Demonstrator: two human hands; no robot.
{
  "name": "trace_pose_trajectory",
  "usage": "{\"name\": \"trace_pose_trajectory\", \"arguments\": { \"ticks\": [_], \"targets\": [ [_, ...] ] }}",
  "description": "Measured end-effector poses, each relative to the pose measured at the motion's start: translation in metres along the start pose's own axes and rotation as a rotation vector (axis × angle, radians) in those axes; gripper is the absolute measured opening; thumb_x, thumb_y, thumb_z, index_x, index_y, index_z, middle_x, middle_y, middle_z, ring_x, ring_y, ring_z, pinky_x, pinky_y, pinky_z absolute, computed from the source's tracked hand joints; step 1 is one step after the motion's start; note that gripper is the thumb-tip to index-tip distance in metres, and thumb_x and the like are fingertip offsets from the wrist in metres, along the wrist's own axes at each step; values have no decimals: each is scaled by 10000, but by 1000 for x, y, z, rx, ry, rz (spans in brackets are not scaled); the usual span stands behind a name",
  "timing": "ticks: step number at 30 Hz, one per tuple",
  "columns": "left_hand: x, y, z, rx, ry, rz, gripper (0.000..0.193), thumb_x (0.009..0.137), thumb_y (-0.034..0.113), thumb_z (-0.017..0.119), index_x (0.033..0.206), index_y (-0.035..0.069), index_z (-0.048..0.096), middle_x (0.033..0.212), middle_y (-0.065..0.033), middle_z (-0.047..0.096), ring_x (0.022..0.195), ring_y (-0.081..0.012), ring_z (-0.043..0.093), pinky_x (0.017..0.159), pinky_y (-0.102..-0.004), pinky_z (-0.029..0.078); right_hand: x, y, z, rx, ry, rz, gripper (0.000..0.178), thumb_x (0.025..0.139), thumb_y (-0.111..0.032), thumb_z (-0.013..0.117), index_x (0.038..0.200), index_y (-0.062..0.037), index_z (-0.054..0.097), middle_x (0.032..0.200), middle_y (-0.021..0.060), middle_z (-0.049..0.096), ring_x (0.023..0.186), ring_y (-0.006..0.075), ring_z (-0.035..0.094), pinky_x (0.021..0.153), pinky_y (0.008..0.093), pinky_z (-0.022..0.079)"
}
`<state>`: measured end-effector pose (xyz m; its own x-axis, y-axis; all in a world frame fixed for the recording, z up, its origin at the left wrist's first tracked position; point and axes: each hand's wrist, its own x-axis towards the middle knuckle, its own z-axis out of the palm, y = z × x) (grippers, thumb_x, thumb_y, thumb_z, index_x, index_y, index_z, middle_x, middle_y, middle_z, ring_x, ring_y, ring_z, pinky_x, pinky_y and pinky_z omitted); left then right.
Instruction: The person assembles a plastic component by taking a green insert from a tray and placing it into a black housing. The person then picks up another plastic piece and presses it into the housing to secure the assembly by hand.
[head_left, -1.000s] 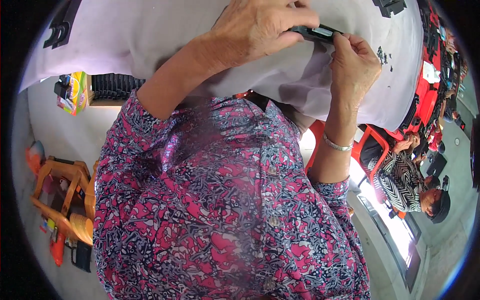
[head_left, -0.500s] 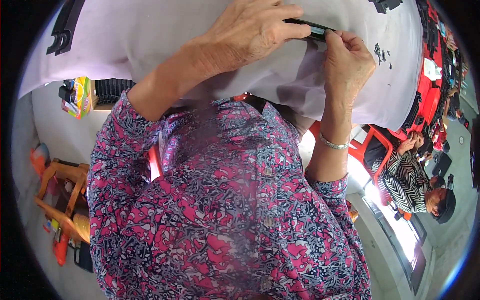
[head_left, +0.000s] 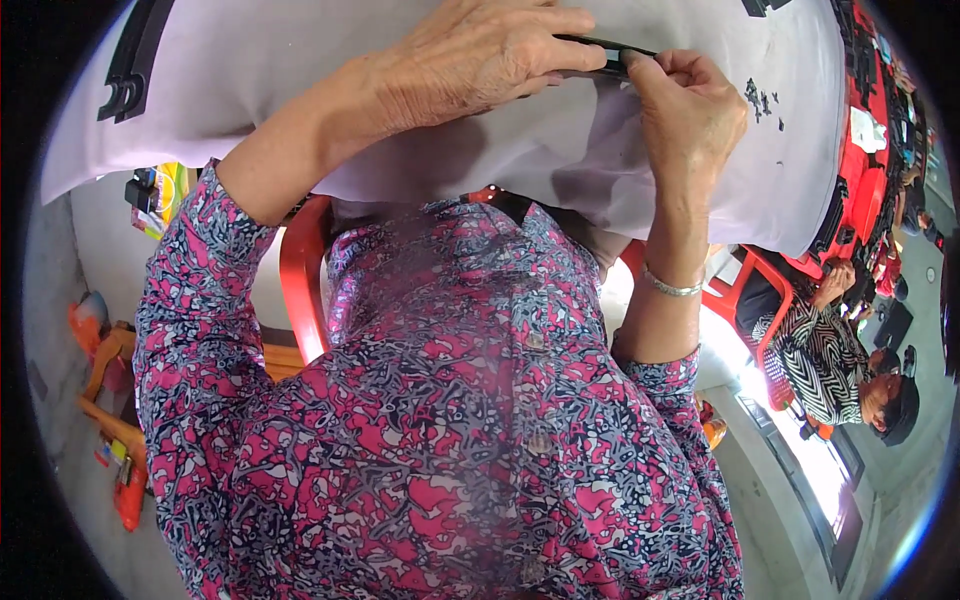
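Note:
A narrow black strip [head_left: 612,50] with a pale shiny patch is held between my two hands, above the cloth-covered table [head_left: 300,60]. My left hand [head_left: 480,55] grips its left part, fingers stretched along it and partly hiding it. At the right part, my right hand [head_left: 690,95] pinches the strip between thumb and fingers. The strip's exact kind cannot be made out. Small black scraps [head_left: 762,102] lie on the cloth right of my right hand.
Long black curved-end pieces [head_left: 135,60] lie at the table's far left, more black parts [head_left: 765,5] at the top right. Red cases [head_left: 866,205] line the right side. Beyond a red chair [head_left: 755,290] sits another person [head_left: 815,350]. A wooden stool [head_left: 115,400] stands at left.
My left hand and forearm have shifted left, the elbow swinging outward. My right thumb has slid slightly left along the black strip, which both hands still hold.

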<state>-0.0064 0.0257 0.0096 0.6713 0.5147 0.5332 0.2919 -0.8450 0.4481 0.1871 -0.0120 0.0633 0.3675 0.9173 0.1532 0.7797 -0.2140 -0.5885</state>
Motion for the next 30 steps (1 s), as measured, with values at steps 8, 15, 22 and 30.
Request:
{"name": "trace_pose_trajectory", "arguments": {
  "ticks": [8, 15, 22, 30],
  "targets": [
    [2, 0, 0, 23, -154, -94, 294, 913, 177, 669, 1203, 130, 670, 1155, -85, 625, 1091, -316, 563, 942, -470, 474, 9, 3, -1, -189, -73, -66, 399, 701, -369, 868, 841, -15, 749, 640, 23, 666, 595, 91, 593, 625, 260, 506],
    [3, -2, 7, -6, -82, -75, 346, 893, 162, 692, 1238, 137, 672, 1194, -114, 642, 1124, -339, 574, 978, -483, 468, 15, 8, -1, -179, -60, -15, 381, 684, -336, 826, 857, -9, 737, 694, 53, 686, 647, 133, 627, 661, 288, 523],
    [-2, 0, 5, 61, -103, -84, 412, 890, 158, 697, 1299, 131, 654, 1300, -149, 619, 1222, -393, 549, 1051, -518, 438, 30, 0, -8, -273, -227, -126, 353, 720, -299, 786, 899, -5, 712, 716, 64, 684, 650, 150, 632, 679, 297, 533],
    [3, 3, -3, 25, -244, -126, 444, 877, 158, 707, 1315, 147, 632, 1319, -140, 602, 1261, -397, 537, 1066, -526, 436, 27, -20, -12, -165, -292, -127, 178, 720, -110, 750, 794, 28, 665, 624, 116, 627, 570, 171, 588, 547, 341, 485]
  ]
}}
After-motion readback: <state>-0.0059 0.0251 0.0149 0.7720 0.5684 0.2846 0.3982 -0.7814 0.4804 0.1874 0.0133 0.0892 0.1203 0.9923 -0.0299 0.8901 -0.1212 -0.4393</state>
